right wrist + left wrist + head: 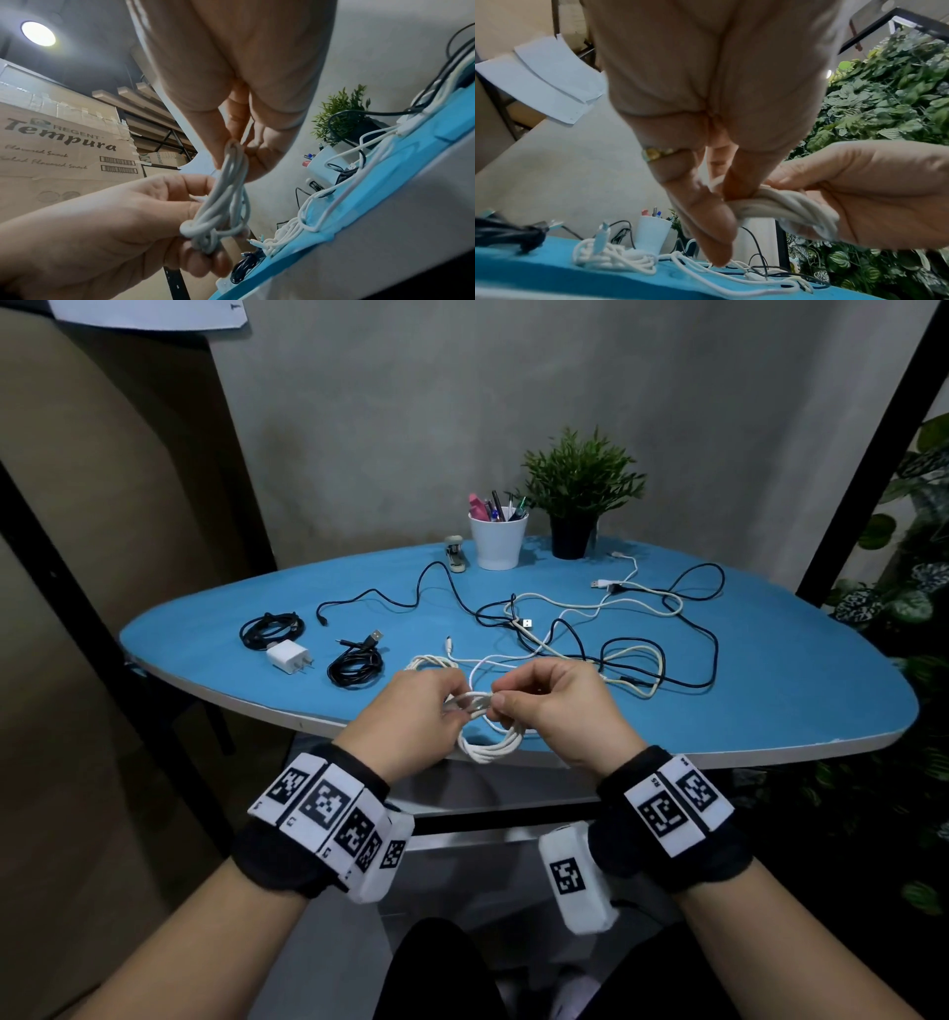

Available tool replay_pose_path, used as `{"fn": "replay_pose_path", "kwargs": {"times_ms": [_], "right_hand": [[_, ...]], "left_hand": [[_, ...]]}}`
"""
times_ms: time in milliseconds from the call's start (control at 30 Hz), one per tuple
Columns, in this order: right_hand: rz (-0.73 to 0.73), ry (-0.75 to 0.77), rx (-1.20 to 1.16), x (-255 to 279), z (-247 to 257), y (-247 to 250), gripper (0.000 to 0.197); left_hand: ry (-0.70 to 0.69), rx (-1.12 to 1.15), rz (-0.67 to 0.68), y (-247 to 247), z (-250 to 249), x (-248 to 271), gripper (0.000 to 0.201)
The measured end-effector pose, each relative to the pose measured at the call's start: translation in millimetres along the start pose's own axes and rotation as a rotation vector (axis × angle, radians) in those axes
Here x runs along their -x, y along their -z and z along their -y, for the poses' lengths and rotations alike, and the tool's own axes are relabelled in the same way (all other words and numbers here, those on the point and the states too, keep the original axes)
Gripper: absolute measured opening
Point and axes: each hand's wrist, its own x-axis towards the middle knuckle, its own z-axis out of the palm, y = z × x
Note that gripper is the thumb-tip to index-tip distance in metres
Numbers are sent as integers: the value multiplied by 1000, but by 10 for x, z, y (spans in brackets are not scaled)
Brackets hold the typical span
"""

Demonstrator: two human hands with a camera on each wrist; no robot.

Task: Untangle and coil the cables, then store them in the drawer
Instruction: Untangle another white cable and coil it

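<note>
Both hands meet over the counter's near edge, the left hand pinching the white cable coil so its loops stay gathered while the right hand pinches its top, likely winding the end.

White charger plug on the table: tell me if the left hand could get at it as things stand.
Probably not straight away: the charger plug lies in the open, nothing covering it, but the left hand is pinching the white cable coil together with the right hand.
</note>
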Motion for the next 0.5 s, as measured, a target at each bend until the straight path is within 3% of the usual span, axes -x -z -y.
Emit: {"fn": "replay_pose_path", "kwargs": {"times_ms": [67, 133, 300, 400, 500], "right_hand": [[21, 3, 75, -35, 11, -27, 21], [19, 3, 132, -88, 34, -21, 19], [-31, -8, -79, -295, 163, -35, 15], [7, -25, -178, -437, 241, -102, 17], [91, -39, -174, -593, 309, -166, 15]], "left_hand": [[25, 53, 79, 6, 61, 7, 4], [85, 350, 150, 25, 108, 10, 6], [290, 1149, 4, 127, 130, -16, 9], [337, 1320, -25, 166, 193, -61, 6], [351, 1354, -131, 208, 277, -155, 10]]}}
